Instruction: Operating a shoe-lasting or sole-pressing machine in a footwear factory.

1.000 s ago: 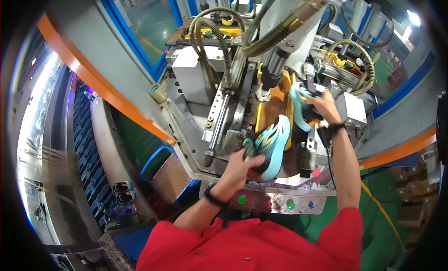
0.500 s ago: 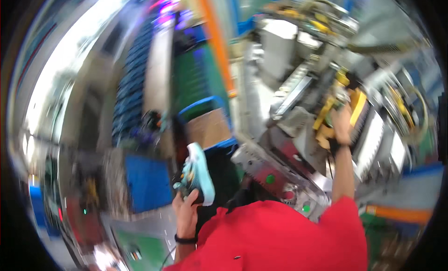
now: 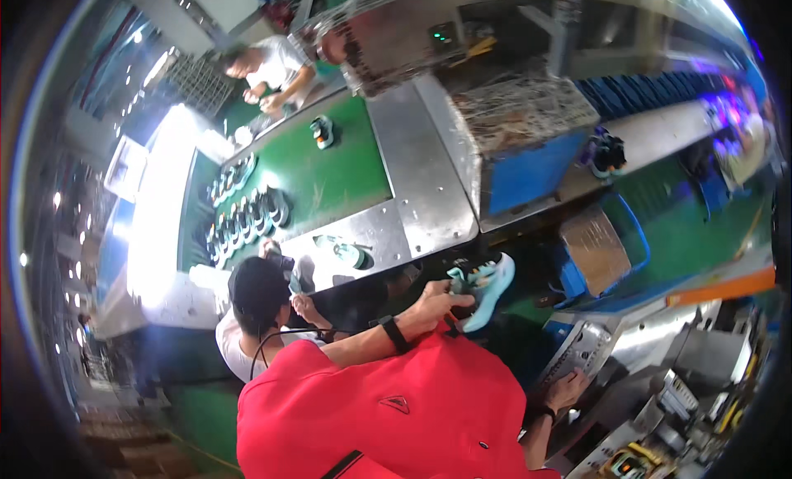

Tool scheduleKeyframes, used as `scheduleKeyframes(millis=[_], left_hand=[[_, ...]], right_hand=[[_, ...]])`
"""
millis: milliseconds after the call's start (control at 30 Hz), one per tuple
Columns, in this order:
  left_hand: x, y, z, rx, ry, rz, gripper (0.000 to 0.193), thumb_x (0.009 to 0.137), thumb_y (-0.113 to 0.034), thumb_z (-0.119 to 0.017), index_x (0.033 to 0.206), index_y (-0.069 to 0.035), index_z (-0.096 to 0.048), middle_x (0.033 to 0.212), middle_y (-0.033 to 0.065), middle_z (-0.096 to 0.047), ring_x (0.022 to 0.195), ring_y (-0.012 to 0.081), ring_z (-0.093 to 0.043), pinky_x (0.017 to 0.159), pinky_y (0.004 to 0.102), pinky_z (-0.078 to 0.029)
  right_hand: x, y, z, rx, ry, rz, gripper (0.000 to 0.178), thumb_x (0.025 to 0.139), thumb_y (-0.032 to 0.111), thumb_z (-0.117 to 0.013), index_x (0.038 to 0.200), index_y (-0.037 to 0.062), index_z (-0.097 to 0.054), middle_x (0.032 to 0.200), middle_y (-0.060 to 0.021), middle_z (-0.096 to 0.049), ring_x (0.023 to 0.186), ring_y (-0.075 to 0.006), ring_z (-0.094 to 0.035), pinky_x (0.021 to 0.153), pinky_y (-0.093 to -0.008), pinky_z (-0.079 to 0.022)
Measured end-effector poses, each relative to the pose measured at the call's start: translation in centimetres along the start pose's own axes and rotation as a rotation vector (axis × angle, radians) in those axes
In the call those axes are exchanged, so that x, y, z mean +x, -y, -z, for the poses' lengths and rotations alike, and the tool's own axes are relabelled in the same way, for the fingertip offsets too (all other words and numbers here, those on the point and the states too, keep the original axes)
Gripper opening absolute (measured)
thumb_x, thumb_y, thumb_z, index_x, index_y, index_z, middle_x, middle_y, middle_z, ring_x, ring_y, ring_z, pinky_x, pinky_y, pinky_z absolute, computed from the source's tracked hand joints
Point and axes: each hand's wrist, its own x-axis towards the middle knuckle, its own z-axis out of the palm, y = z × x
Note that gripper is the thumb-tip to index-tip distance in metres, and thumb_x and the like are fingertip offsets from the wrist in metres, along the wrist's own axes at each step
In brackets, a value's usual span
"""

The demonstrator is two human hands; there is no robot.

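A pale blue sneaker [image 3: 490,291] with a dark opening is gripped in my left hand [image 3: 439,306], fingers closed round its heel end. The shoe is tilted, its pale sole turned outward. My right hand [image 3: 568,390] rests beside the metal control panel [image 3: 580,347] of a machine, fingers stretched out with nothing seen in them. To its right is the machine's bed [image 3: 689,355] of metal blocks and yellow parts.
A metal table [image 3: 425,202] with a green conveyor belt [image 3: 351,165] carries rows of sneakers [image 3: 247,215]. A person in a cap [image 3: 257,293] sits close on my left; another [image 3: 280,75] works across the belt. A blue-framed stool [image 3: 596,248] stands ahead.
My view has swung left, from the machine toward the conveyor. My right hand has left the machine's yellow parts and is now by its panel. The sneaker stays in my left hand.
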Motion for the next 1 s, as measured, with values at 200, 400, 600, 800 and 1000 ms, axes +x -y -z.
scheduleKeyframes(millis=[200, 400, 600, 800, 1000], left_hand=[[3.7, -0.4, 9.8, -0.378, -0.315, -0.106, 0.024, 0.080, -0.006, -0.072, 0.101, 0.003, -0.064, 0.090, 0.0068, -0.066, 0.078, 0.0177, -0.064, 0.072, 0.0335, -0.052], [12.1, -1.7, 20.7, -0.567, -0.583, -0.122, 0.023, 0.075, -0.006, -0.075, 0.094, 0.003, -0.065, 0.082, 0.0105, -0.067, 0.065, 0.0219, -0.066, 0.055, 0.0343, -0.053], [20.5, -1.9, 33.6, -0.713, -0.830, -0.186, 0.023, 0.071, -0.005, -0.074, 0.091, 0.001, -0.066, 0.080, 0.0103, -0.067, 0.063, 0.0207, -0.065, 0.046, 0.0348, -0.051], [23.9, -3.7, 41.6, -0.530, -1.089, -0.376, 0.031, 0.070, -0.006, -0.072, 0.099, -0.001, -0.062, 0.077, 0.0068, -0.063, 0.057, 0.0166, -0.058, 0.043, 0.0279, -0.043], [27.7, -0.3, 45.4, 0.140, -1.344, -0.022, 0.054, 0.078, -0.014, -0.062, 0.128, -0.004, -0.043, 0.111, 0.0266, -0.061, 0.104, 0.0443, -0.060, 0.087, 0.0487, -0.047]], right_hand=[[8.5, -0.4, 1.9, 0.359, -0.055, 0.141, 0.025, 0.088, 0.009, -0.062, 0.112, 0.0000, -0.062, 0.101, -0.0153, -0.065, 0.092, -0.0263, -0.062, 0.081, -0.0358, -0.049], [26.5, 26.0, 13.0, 0.502, -0.184, 0.583, 0.018, 0.094, 0.009, -0.059, 0.108, -0.0023, -0.060, 0.103, -0.0096, -0.063, 0.088, -0.0174, -0.058, 0.076, -0.0305, -0.048], [32.8, 57.0, 18.6, 0.365, -0.215, 1.055, 0.017, 0.089, 0.007, -0.063, 0.105, 0.0022, -0.063, 0.095, -0.0053, -0.065, 0.083, -0.0145, -0.059, 0.074, -0.0300, -0.048], [37.4, 80.5, 16.3, 0.284, 0.099, 1.242, 0.029, 0.087, 0.010, -0.063, 0.115, 0.0034, -0.061, 0.105, -0.0083, -0.067, 0.095, -0.0178, -0.062, 0.080, -0.0301, -0.050], [43.5, 98.4, 10.8, 0.110, 0.434, 1.032, 0.047, 0.090, 0.031, -0.063, 0.128, 0.0039, -0.056, 0.110, -0.0097, -0.065, 0.088, -0.0162, -0.061, 0.072, -0.0264, -0.047]])
